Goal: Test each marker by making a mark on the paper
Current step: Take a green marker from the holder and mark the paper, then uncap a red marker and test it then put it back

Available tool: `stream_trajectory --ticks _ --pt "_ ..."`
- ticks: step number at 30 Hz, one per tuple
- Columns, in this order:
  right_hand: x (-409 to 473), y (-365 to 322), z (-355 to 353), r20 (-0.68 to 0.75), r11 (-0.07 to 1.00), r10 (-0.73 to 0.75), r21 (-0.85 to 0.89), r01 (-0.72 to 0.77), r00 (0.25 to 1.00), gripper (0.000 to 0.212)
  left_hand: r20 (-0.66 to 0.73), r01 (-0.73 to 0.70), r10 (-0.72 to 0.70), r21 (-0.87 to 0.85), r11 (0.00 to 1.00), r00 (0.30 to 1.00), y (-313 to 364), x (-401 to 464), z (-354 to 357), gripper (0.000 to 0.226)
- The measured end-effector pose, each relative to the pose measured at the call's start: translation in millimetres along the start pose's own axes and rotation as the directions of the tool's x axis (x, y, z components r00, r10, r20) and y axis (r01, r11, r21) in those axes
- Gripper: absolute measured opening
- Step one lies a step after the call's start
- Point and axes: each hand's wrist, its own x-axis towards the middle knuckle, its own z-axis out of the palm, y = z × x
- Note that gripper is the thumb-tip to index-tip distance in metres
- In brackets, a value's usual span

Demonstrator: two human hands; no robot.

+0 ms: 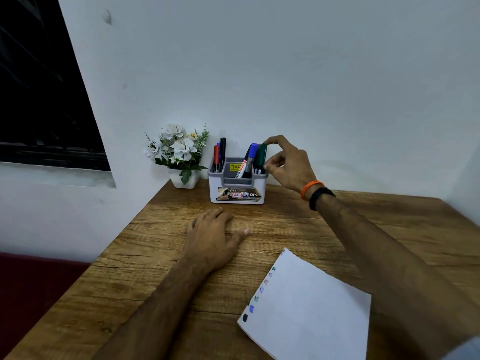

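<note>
The right hand (284, 163) is pinching the green marker (261, 157), standing upright in the organizer's (237, 189) right compartment, while the left hand (211, 235) is lying flat and empty, farther from it, beside the paper (311, 313).

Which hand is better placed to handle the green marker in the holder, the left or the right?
The right hand: its fingers already pinch the green marker at the holder's right end. The left hand lies flat on the table, away from the holder.
</note>
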Motion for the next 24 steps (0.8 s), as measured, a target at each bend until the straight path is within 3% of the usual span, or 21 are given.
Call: stream_trajectory --ticks 8,14,21,24 --pt "0 -21 1 -0.111 0.979 -0.146 -0.159 0.127 0.983 0.046 0.043 0.004 -0.003 -0.026 1.0 0.999 -2 3 -3 0.064" --pt "13 -51 27 0.081 0.984 -0.121 -0.121 0.131 0.989 0.032 0.008 0.132 -0.133 0.037 0.991 0.991 -32 12 -10 0.069" --pt "45 -74 59 0.238 0.964 -0.078 -0.229 0.134 0.968 0.037 -0.009 0.148 -0.147 0.084 0.985 0.989 -36 12 -10 0.07" --pt "59 -76 71 0.291 0.94 -0.052 -0.308 0.145 0.955 0.049 -0.019 0.145 -0.144 0.077 0.986 0.989 -36 12 -10 0.07"
